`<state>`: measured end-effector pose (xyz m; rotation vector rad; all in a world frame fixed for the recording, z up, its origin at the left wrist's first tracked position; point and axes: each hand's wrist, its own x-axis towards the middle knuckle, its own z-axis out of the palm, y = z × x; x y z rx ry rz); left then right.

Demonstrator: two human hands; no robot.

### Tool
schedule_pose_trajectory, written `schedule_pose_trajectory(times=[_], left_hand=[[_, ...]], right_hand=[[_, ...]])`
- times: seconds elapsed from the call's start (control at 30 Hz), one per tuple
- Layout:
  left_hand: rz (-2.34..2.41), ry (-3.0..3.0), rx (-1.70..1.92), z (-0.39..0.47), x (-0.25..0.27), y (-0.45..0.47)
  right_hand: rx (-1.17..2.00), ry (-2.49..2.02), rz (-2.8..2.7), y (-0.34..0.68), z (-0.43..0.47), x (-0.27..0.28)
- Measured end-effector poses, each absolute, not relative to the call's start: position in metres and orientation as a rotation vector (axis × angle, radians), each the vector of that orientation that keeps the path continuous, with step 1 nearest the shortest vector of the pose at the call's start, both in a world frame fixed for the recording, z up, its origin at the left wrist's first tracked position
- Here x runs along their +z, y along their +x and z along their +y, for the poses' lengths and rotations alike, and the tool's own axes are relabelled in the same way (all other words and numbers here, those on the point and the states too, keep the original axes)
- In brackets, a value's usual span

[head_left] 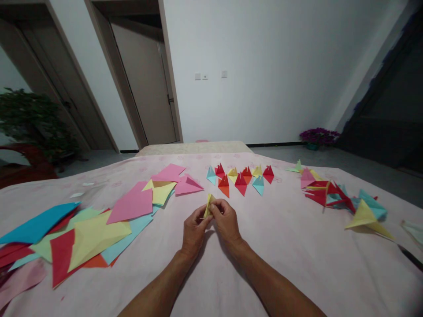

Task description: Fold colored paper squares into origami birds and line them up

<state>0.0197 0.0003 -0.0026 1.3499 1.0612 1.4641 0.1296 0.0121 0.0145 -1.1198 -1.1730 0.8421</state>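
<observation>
A small folded piece of yellow paper (209, 205) is held up between both hands over the middle of the table. My left hand (195, 226) pinches its lower left side. My right hand (226, 219) grips it from the right, thumb and fingers pressed together on the paper. The fingers cover much of the fold, so its exact shape is hard to make out. Just beyond the hands stand several small folded paper cranes, among them a red one (242, 184), an orange one (224, 186) and a light blue one (258, 185).
Loose coloured sheets, including a yellow sheet (95, 237) and a pink sheet (132, 204), overlap at the left. More folded paper, with a yellow piece (365, 218) in front, is heaped at the right. A pale pink cloth (280, 264) covers the table. A dark stick-like object (410, 257) lies at the right edge.
</observation>
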Motion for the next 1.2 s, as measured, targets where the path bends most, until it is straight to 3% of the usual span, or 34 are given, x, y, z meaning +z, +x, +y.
schedule_pose_trajectory(times=[0.13,0.3,0.5,0.67,0.9,1.2], left_hand=[[1.061,1.083,1.492,0.005,0.003,0.019],[0.988,0.863,1.501,0.014,0.000,0.013],[0.873,0.769,1.454,0.017,-0.002,0.011],[0.741,0.635,1.278,0.015,0.002,0.012],[0.750,0.687,1.285,0.017,0.004,0.005],[0.711,0.700,1.316,0.026,0.002,-0.006]], right_hand=[[0.871,-1.090,-1.209,0.131,0.012,0.013],[0.558,-1.179,-1.302,0.141,0.014,0.019],[0.769,-1.074,-1.264,0.140,0.020,0.012],[0.720,-1.042,-1.192,0.136,0.018,0.011],[0.436,-0.898,-1.591,0.152,0.012,0.027],[0.404,-0.810,-1.840,0.165,0.014,0.032]])
